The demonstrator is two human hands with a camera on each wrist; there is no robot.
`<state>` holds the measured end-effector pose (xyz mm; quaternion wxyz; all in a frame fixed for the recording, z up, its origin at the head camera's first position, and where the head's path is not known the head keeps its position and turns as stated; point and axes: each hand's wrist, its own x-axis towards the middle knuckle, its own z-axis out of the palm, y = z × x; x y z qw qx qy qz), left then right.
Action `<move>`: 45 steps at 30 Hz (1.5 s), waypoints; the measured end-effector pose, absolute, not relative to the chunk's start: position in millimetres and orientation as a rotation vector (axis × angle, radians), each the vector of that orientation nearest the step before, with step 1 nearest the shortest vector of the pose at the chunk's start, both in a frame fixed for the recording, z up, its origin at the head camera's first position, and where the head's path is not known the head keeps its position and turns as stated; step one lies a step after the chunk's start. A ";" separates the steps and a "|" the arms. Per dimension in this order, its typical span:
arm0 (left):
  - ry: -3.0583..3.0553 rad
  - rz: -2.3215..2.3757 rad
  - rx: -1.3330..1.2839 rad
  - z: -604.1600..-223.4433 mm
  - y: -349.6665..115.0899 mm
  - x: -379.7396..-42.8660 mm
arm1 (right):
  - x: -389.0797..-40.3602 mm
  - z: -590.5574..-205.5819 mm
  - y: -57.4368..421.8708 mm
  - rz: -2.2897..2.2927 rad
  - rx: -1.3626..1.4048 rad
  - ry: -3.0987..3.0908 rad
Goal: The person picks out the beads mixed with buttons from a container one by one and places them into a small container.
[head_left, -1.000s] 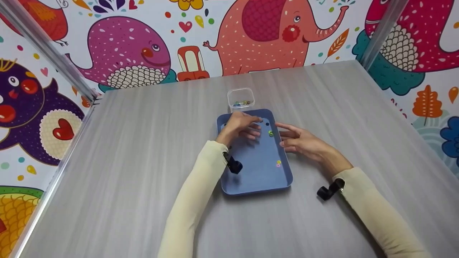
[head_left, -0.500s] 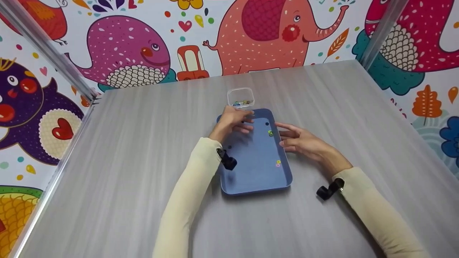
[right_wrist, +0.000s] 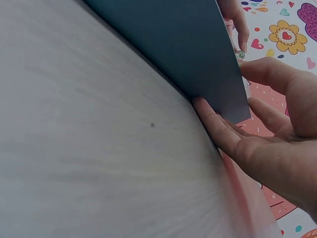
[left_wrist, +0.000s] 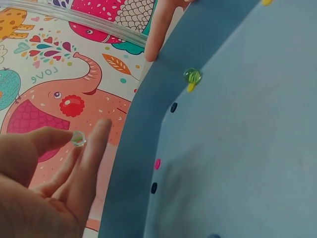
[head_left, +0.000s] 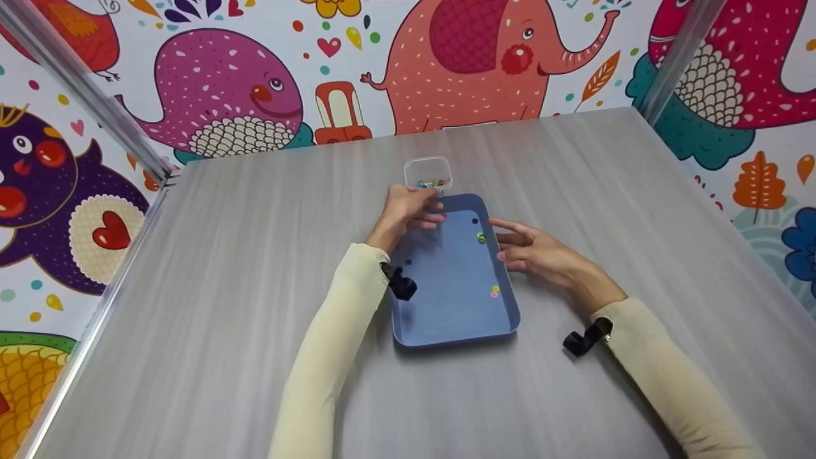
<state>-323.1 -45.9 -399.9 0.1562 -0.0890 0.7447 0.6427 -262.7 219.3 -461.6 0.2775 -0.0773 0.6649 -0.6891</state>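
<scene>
In the left wrist view, the left hand [left_wrist: 59,183] pinches a clear marble [left_wrist: 78,139] with a green streak. That hand [head_left: 405,207] is over the far-left rim of a blue rectangular tray [head_left: 456,319], just in front of a clear plastic box [head_left: 428,171]. Fairly straight fingers of the right hand [head_left: 539,255] touch the tray's right outer wall; in the right wrist view, fingertips [right_wrist: 205,106] rest low against that wall. Inside the tray lie a green marble [left_wrist: 193,76] and several small coloured pieces, including a pink one [left_wrist: 157,163] and a black one [left_wrist: 174,107].
Several small marbles [head_left: 430,183] lie in the clear box behind the tray. Yellow and pink pieces [head_left: 495,291] sit near the tray's right wall. The grey table [head_left: 255,255] extends around the tray, bounded at the back by a cartoon-printed wall [head_left: 357,51].
The left hand has moved from over the tray's far middle leftward and back to its far-left rim, near the clear box. The right hand stays at the tray's right wall.
</scene>
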 end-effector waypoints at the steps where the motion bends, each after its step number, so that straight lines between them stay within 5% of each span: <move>1: 2.131 1.843 -0.260 -399.8 -46.7 -323.9 | -262.6 -461.6 219.2 -1.850 -0.206 1.786; 45: 2.123 2.045 -0.478 -408.3 -66.2 -339.4 | -262.9 -462.1 219.8 -1.855 -0.186 1.790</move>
